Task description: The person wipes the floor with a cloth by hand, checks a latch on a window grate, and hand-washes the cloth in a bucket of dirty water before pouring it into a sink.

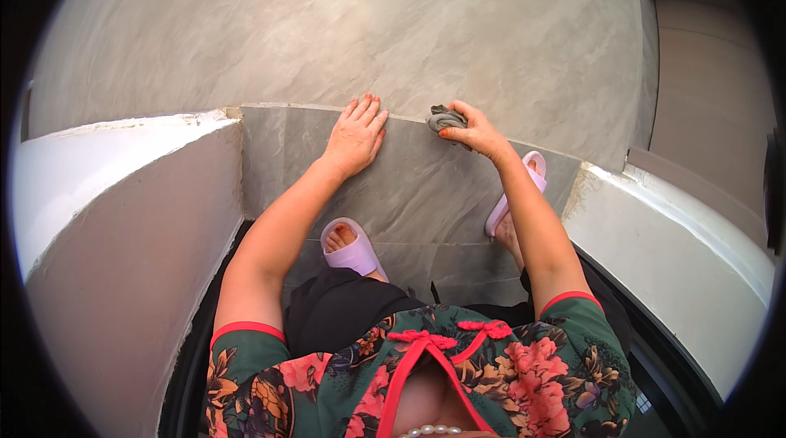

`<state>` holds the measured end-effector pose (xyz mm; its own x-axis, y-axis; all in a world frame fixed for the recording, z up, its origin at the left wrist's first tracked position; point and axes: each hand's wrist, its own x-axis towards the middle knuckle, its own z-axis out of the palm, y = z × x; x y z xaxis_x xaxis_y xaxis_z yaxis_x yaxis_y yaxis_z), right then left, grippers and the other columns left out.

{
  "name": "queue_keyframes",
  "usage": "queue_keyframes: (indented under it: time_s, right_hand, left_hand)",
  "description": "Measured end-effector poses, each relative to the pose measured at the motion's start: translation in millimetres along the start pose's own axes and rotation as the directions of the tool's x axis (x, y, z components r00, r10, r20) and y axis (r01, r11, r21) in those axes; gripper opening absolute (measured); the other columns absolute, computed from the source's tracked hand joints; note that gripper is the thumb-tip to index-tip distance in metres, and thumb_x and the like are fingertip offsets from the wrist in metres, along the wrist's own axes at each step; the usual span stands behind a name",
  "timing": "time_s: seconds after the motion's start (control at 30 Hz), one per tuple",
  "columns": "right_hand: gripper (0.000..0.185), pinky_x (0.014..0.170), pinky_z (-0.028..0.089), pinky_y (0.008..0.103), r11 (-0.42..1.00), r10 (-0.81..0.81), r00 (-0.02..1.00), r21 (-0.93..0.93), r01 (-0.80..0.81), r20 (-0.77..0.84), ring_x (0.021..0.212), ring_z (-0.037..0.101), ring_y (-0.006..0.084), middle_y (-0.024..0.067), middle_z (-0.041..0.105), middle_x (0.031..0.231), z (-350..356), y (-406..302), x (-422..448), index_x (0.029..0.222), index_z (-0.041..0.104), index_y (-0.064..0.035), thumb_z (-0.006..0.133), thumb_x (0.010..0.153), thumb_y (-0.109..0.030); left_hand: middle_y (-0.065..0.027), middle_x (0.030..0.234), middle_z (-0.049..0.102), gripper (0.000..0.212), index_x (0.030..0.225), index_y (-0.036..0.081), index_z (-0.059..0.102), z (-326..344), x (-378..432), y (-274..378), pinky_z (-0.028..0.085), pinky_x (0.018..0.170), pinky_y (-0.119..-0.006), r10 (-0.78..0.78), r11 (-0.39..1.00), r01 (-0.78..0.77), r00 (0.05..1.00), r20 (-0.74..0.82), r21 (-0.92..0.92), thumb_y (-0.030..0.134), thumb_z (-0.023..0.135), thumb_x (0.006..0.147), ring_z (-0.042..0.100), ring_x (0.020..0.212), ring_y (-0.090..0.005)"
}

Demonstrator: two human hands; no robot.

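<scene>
My left hand [355, 140] lies palm down near the pale seam [405, 119] between a large light-grey, marble-patterned surface [344, 26] and a darker grey tiled strip [411, 186]. Its fingers reach across that seam and hold nothing. Farther right, my right hand [480, 130] grips a crumpled dark-grey cloth [443, 120] between thumb and fingers. The bunched cloth is beside the same seam; whether it touches the surface cannot be told. Some fingers of the right hand are hidden behind the cloth.
White-topped wall sections with rough edges flank the tiled strip at left [123, 137] and right [663, 223]. My feet wear lilac slippers, one at left [356, 254] and one at right [498, 214]. A brownish panel [706, 94] stands at far right.
</scene>
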<state>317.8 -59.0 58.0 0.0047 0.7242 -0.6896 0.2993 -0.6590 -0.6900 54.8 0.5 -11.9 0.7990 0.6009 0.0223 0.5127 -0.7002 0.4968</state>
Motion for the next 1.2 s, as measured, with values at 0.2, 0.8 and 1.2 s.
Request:
queue_keyframes:
  time_s: [0.2, 0.8, 1.2]
  right_hand:
    - [0.036, 0.063, 0.044, 0.0267, 0.992, -0.050, 0.992, 0.105, 0.063, -0.119, 0.076, 0.055, 0.0094, 0.0010, 0.061, 0.085, 15.8, -3.3, 23.1, 0.104, 0.059, -0.0069, 0.074, 0.076, -0.024]
    - [0.040, 0.089, 0.040, 0.0431, 0.928, -0.342, 0.363, -0.371, -0.012, -0.867, 0.104, 0.048, 0.0343, 0.0128, 0.052, 0.107, 116.9, 71.7, 16.2, 0.115, 0.054, -0.0100, 0.068, 0.078, -0.012]
    - [0.035, 0.083, 0.044, 0.0410, 0.854, -0.505, 0.702, -0.406, 0.324, -0.502, 0.096, 0.053, 0.0335, 0.0123, 0.055, 0.099, 156.0, 1.7, -23.1, 0.107, 0.057, -0.0072, 0.068, 0.075, -0.007]
  left_hand:
    - [-0.0140, 0.130, 0.053, 0.031, 0.118, 0.004, 0.058, 6.5, 2.9, 2.5, 0.028, 0.111, -0.045, -0.047, 0.994, 0.045, 0.999, -0.016, -0.101, 0.013, 0.054, 0.088, 0.044, 0.127, -0.0282]
    - [-0.0100, 0.146, 0.039, 0.041, 0.130, 0.008, 0.052, -0.2, -37.2, -38.6, 0.018, 0.114, -0.048, -0.202, 0.979, 0.203, 0.966, -0.160, -0.011, 0.022, 0.052, 0.091, 0.027, 0.140, -0.0285]
    - [-0.0078, 0.130, 0.056, 0.027, 0.114, 0.008, 0.062, -0.6, -41.5, -46.6, 0.027, 0.111, -0.044, -0.180, 0.969, 0.127, 0.950, -0.256, -0.211, 0.019, 0.050, 0.093, 0.043, 0.130, -0.0250]
